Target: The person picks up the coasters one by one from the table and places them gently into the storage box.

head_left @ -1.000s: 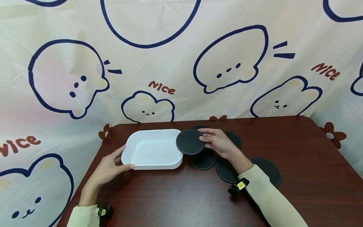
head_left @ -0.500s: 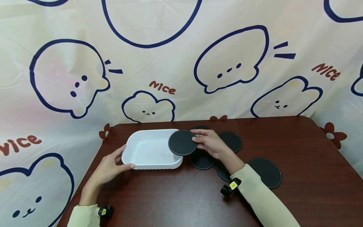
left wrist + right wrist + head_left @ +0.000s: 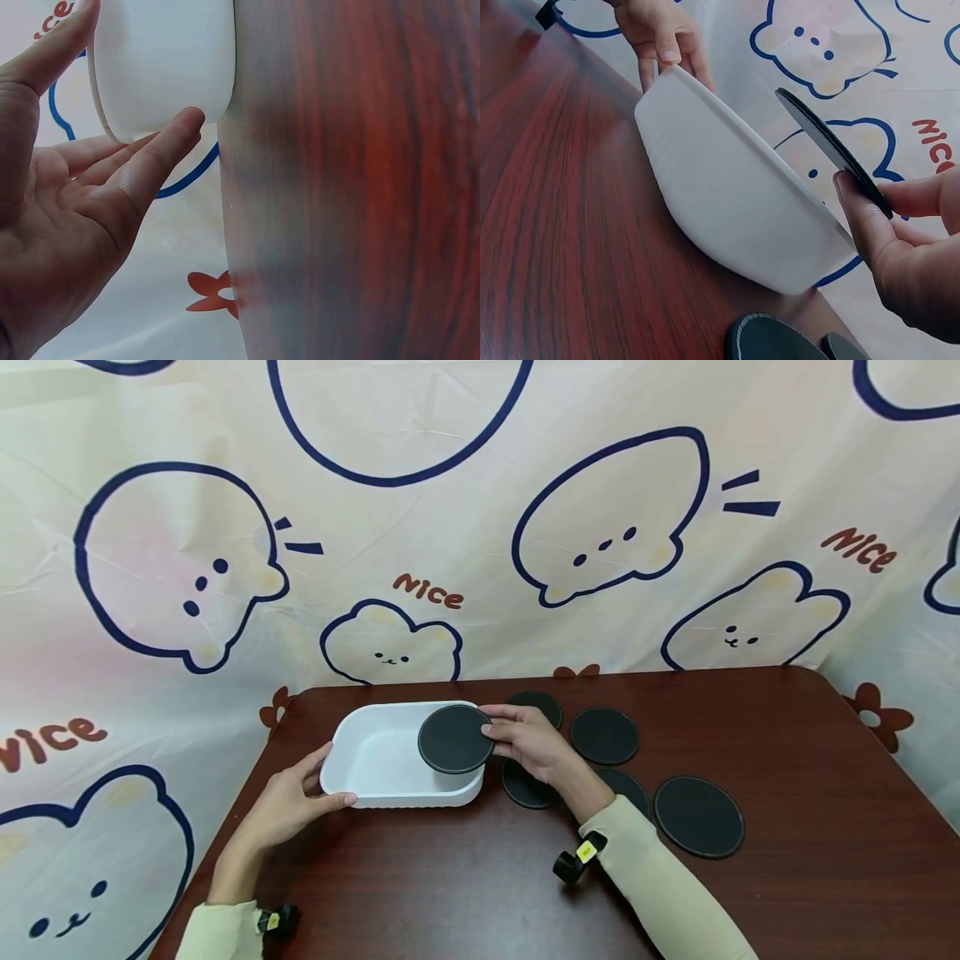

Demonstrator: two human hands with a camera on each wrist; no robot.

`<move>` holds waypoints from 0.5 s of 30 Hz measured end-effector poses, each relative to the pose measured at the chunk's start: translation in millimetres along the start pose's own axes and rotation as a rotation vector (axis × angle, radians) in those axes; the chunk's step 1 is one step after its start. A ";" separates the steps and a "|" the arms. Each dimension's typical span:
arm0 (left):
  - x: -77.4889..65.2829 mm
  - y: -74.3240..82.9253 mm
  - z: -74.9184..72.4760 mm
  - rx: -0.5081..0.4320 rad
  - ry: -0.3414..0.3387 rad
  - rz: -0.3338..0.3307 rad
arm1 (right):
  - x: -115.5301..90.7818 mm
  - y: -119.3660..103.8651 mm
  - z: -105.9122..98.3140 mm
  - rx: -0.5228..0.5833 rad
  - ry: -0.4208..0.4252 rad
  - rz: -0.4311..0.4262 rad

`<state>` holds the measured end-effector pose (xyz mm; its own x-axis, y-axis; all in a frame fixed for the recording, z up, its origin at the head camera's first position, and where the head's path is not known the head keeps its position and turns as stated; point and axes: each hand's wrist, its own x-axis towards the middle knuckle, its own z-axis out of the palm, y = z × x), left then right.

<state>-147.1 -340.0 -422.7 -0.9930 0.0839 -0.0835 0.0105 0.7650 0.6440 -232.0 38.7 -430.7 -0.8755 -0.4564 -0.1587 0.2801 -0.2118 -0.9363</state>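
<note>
A round black coaster (image 3: pixel 454 739) with a stitched edge is in my right hand (image 3: pixel 531 745), pinched at its right side between thumb and fingers. In the head view it overlaps the right part of a white tray (image 3: pixel 367 777); the right wrist view shows it tilted above the rim. My left hand (image 3: pixel 288 802) holds the tray's left end, its thumb on the near corner and its fingers along the far side. The left wrist view has those fingers (image 3: pixel 161 154) against the tray's end wall. Part of the tray's inside is hidden under the coaster.
Several more black coasters lie on the brown wooden table (image 3: pixel 465 885) right of the tray, among them a back one (image 3: pixel 603 735) and a right one (image 3: pixel 699 817). My right forearm partly covers others. A printed cloth (image 3: pixel 480 527) hangs behind the table.
My right hand has carried the coaster leftward, from the tray's right edge to over its inside. More of the coasters on the table now show. My left hand and the tray have stayed still.
</note>
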 end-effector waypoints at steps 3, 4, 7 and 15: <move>-0.5 -0.6 0.1 0.006 0.003 -0.001 | 2.4 1.5 6.1 0.004 -0.001 0.001; -0.6 -0.7 0.2 0.006 0.003 -0.001 | 3.3 2.0 8.0 0.006 0.003 0.002; -0.6 -0.9 0.4 0.007 0.003 -0.002 | 5.8 3.0 13.2 0.013 0.018 0.006; -0.8 0.8 0.1 0.012 0.005 -0.002 | 9.9 4.4 26.5 0.013 0.023 0.009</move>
<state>-146.3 -339.4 -422.1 -0.9936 0.0795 -0.0808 0.0102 0.7725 0.6349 -229.0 10.3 -428.1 -0.8818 -0.4383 -0.1741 0.2926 -0.2189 -0.9308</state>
